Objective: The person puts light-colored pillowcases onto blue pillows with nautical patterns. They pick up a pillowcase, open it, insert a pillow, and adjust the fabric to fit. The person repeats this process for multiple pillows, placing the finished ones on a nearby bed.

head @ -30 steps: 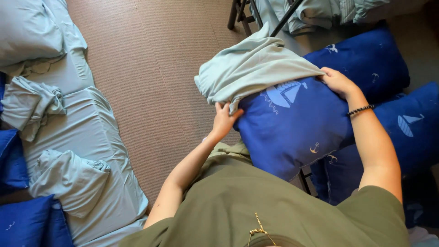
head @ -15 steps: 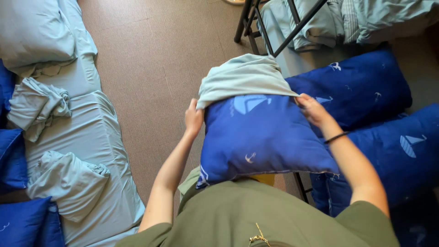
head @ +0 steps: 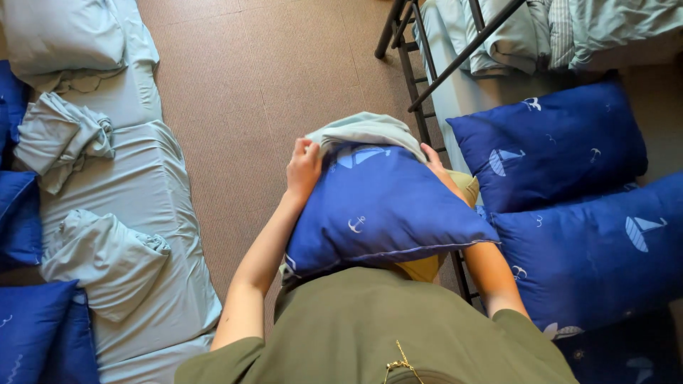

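Note:
I hold a dark blue pillow [head: 384, 210] with small white boat and anchor prints against my chest, its far end pointing away from me. A pale blue-green pillowcase [head: 366, 129] is bunched over that far end. My left hand [head: 304, 167] grips the pillowcase edge at the pillow's left corner. My right hand [head: 435, 160] grips the right corner, mostly hidden behind the pillow.
Two more dark blue printed pillows [head: 551, 146] lie on the bed at right, beside a black metal bed frame [head: 416, 78]. A mattress with a pale sheet [head: 142, 192] lies at left with crumpled pillowcases [head: 64, 139] and blue pillows. Brown carpet [head: 263, 78] lies between.
The pillow has swung from my right to the middle of my body and been pulled closer. Both hands moved with it, and the pillowcase now covers less of the pillow's visible top.

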